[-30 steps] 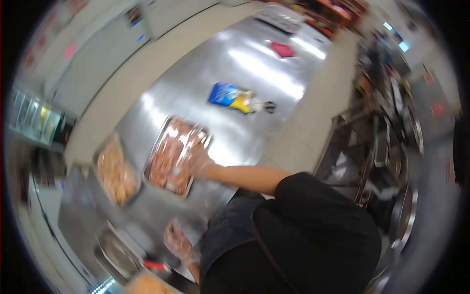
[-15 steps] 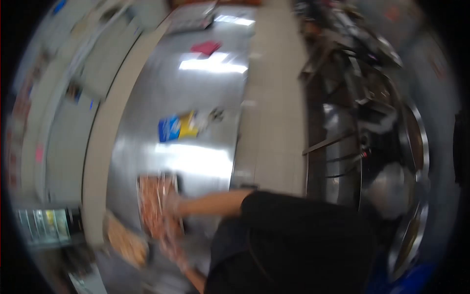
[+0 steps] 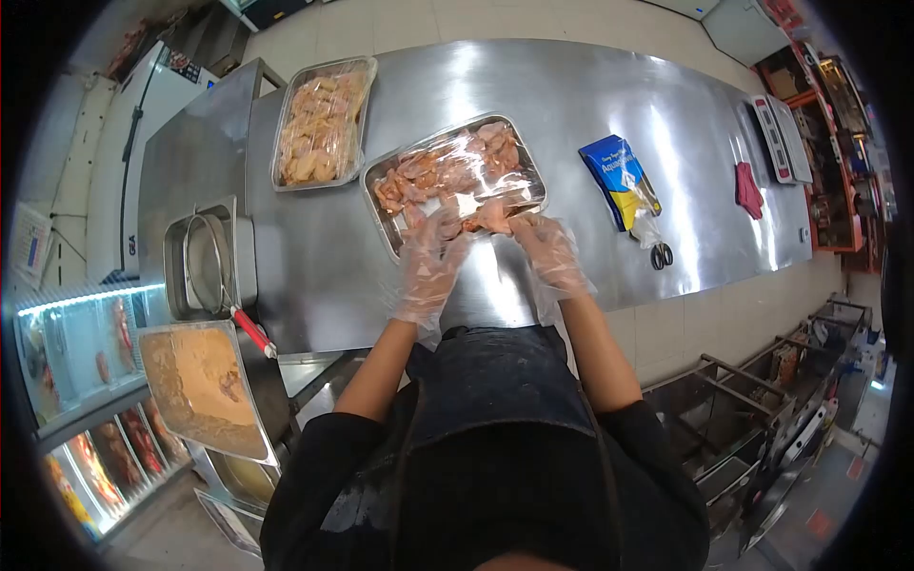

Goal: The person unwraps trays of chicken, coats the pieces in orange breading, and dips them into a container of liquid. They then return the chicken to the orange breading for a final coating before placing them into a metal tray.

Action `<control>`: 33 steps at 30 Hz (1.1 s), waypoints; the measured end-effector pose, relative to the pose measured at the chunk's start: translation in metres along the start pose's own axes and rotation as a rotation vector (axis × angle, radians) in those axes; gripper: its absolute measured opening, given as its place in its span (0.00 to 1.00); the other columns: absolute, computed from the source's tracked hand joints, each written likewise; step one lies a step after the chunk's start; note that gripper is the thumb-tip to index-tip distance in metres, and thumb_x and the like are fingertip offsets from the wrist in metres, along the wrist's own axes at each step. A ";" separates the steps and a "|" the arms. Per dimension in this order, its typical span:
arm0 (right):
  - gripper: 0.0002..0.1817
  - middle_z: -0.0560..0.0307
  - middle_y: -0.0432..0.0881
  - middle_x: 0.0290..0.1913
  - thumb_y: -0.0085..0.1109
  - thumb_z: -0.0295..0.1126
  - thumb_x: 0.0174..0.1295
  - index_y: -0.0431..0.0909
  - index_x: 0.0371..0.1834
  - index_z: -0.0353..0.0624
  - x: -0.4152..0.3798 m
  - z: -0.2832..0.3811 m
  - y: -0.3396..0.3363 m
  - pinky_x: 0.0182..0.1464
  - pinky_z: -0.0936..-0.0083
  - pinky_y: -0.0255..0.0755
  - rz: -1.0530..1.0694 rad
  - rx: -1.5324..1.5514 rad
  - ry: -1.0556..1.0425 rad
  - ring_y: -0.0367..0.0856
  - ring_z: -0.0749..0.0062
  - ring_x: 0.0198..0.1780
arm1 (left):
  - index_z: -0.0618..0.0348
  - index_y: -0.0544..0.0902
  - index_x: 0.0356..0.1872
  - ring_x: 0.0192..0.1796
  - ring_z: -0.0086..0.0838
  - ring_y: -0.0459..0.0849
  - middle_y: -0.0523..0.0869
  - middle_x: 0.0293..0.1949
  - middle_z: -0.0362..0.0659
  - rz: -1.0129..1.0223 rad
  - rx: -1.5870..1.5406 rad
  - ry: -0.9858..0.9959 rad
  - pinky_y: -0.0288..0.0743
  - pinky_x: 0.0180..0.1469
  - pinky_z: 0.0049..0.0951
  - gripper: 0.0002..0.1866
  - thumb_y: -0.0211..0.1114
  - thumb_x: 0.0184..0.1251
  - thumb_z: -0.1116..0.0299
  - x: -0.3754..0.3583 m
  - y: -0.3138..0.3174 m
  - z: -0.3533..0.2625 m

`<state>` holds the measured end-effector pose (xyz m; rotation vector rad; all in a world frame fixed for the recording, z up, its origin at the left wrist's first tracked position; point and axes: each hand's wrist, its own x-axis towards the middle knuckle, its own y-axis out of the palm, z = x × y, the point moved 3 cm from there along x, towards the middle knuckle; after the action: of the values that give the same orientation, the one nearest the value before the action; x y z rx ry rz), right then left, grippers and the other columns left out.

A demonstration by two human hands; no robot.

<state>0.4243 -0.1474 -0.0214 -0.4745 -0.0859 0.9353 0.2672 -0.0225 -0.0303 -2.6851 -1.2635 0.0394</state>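
Fingers [image 3: 444,228] of the left hand [image 3: 427,269] and right hand [image 3: 555,259] curled at the near side of the meat tray [image 3: 379,224], grip unclear, toward the near edge of the desk [image 3: 571,100], apparently for easy reach

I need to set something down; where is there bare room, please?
The table is bare between the blue bag and pink cloth, and between the strainer and left hand. It is crowded around the nearer tray, farther tray and right hand.

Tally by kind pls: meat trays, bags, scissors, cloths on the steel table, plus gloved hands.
Meat trays: 2 (tray at the hands, other tray)
Blue-and-yellow bag: 1
Scissors: 1
Pink cloth: 1
Gloved hands: 2 (left hand, right hand)
Total: 7
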 end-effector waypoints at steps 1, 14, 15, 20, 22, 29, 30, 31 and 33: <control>0.17 0.57 0.80 0.26 0.53 0.43 0.67 0.82 0.31 0.40 -0.002 -0.004 0.004 0.34 0.73 0.66 0.011 -0.002 0.000 0.75 0.73 0.29 | 0.61 0.80 0.52 0.44 0.29 0.82 0.84 0.44 0.45 0.085 0.018 -0.006 0.75 0.50 0.28 0.17 0.66 0.67 0.62 0.000 0.005 0.002; 0.18 0.47 0.84 0.40 0.57 0.38 0.66 0.81 0.50 0.36 -0.001 0.011 0.054 0.47 0.67 0.74 0.428 -0.058 -0.235 0.82 0.58 0.41 | 0.60 0.79 0.45 0.40 0.24 0.84 0.83 0.41 0.41 -0.127 -0.879 -0.592 0.79 0.40 0.23 0.12 0.69 0.64 0.68 -0.017 0.000 0.036; 0.17 0.44 0.84 0.43 0.57 0.37 0.65 0.80 0.51 0.36 0.000 0.022 0.057 0.48 0.63 0.74 0.474 -0.141 -0.242 0.82 0.52 0.42 | 0.60 0.79 0.45 0.40 0.24 0.84 0.83 0.41 0.41 -0.148 -0.889 -0.589 0.79 0.40 0.23 0.12 0.69 0.64 0.68 -0.017 -0.001 0.049; 0.13 0.47 0.84 0.47 0.55 0.33 0.64 0.81 0.49 0.43 0.005 0.032 0.040 0.54 0.60 0.73 0.382 -0.354 -0.451 0.80 0.50 0.50 | 0.60 0.72 0.40 0.31 0.28 0.86 0.83 0.34 0.43 -0.263 -0.658 -0.377 0.82 0.34 0.24 0.12 0.68 0.65 0.71 -0.016 -0.008 0.086; 0.12 0.49 0.83 0.48 0.52 0.31 0.64 0.81 0.48 0.45 0.014 0.018 0.035 0.57 0.58 0.71 0.265 -0.540 -0.574 0.78 0.51 0.52 | 0.60 0.70 0.39 0.29 0.31 0.86 0.82 0.32 0.45 -0.298 -0.712 -0.406 0.83 0.34 0.27 0.13 0.68 0.65 0.71 -0.019 -0.021 0.063; 0.27 0.35 0.63 0.68 0.50 0.32 0.64 0.63 0.66 0.35 0.039 -0.018 0.061 0.69 0.56 0.59 0.077 -0.740 -0.165 0.59 0.41 0.70 | 0.60 0.65 0.39 0.28 0.39 0.87 0.80 0.29 0.49 -0.420 -0.679 -0.452 0.87 0.36 0.42 0.16 0.66 0.67 0.67 -0.050 -0.053 0.061; 0.30 0.34 0.61 0.70 0.52 0.35 0.64 0.61 0.68 0.36 0.050 -0.021 0.068 0.71 0.57 0.55 0.152 -0.956 -0.142 0.57 0.41 0.72 | 0.60 0.65 0.39 0.28 0.39 0.87 0.80 0.29 0.49 -0.445 -0.684 -0.448 0.87 0.36 0.42 0.16 0.66 0.67 0.67 -0.054 -0.054 0.062; 0.33 0.34 0.58 0.72 0.53 0.39 0.64 0.59 0.71 0.37 0.055 -0.024 0.074 0.73 0.58 0.51 0.232 -1.171 -0.124 0.54 0.42 0.73 | 0.60 0.66 0.38 0.29 0.39 0.87 0.80 0.29 0.48 -0.457 -0.700 -0.389 0.87 0.35 0.41 0.16 0.67 0.67 0.66 -0.060 -0.054 0.062; 0.30 0.35 0.64 0.68 0.54 0.41 0.62 0.65 0.65 0.36 0.060 -0.019 0.079 0.71 0.57 0.54 0.106 -1.175 -0.195 0.61 0.42 0.69 | 0.61 0.67 0.38 0.30 0.37 0.87 0.81 0.29 0.47 -0.481 -0.624 -0.356 0.86 0.35 0.38 0.17 0.68 0.66 0.64 -0.072 -0.064 0.073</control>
<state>0.4059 -0.0667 -0.0802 -1.4754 -0.8210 0.9655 0.1652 -0.0270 -0.0951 -2.8333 -2.3411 0.0726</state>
